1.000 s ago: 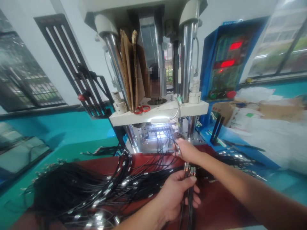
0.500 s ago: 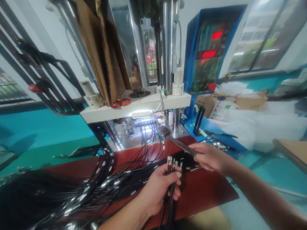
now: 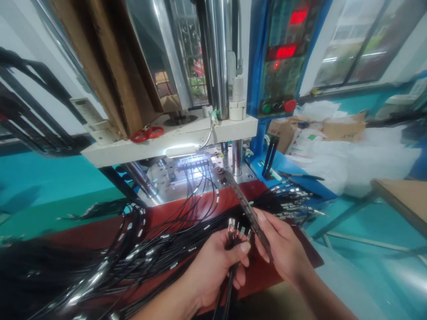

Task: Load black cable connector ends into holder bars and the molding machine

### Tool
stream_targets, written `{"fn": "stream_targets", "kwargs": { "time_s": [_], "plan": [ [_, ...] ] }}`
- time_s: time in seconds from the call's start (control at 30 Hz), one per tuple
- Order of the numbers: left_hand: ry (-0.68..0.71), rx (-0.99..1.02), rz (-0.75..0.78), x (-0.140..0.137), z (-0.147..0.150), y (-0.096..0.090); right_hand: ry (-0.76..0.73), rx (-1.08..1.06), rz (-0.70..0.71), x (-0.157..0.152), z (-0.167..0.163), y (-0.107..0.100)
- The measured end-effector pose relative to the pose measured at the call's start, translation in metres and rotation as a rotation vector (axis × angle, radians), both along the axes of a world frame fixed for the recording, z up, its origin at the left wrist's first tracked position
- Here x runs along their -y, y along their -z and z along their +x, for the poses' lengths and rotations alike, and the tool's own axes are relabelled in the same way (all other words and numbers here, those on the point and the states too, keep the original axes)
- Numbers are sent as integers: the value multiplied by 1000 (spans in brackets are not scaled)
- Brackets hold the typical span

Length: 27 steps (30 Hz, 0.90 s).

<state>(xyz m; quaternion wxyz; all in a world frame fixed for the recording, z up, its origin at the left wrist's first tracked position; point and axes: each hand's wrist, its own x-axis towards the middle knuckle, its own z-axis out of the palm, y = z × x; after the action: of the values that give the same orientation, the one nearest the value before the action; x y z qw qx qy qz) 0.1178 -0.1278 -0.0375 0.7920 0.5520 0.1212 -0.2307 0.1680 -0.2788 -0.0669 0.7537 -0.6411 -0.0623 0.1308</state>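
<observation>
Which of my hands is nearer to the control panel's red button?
Right. The right hand, holding a dark bar, is below the red button; the left hand, holding cables, is below and farther left.

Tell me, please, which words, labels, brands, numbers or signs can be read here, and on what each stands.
None can be read with certainty.
Two glowing red displays on the tall blue control cabinet: digits too blurred.
Brown cardboard box at right: printing too blurred.
White sack with a green square: any lettering too small.
</observation>
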Motion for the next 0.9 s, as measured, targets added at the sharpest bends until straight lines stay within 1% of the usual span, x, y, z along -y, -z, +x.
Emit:
{"fn": "stream_targets", "kwargs": {
  "time_s": [0.23,0.47,0.67,0.9],
  "plan": [
    [26,-23,-15,0,0,1,-28,-10,-20,3,-1,-1],
    [41,-36,-15,-1,3,-1,-17,-33,-27,3,-2,-6],
    [59,-26,-38,0,3,-3,-25,-3,-65,3,-4,-7],
    [86,-10,-31,0,4,-4,-34,21,-105,2,-5,-6]
  ]
}}
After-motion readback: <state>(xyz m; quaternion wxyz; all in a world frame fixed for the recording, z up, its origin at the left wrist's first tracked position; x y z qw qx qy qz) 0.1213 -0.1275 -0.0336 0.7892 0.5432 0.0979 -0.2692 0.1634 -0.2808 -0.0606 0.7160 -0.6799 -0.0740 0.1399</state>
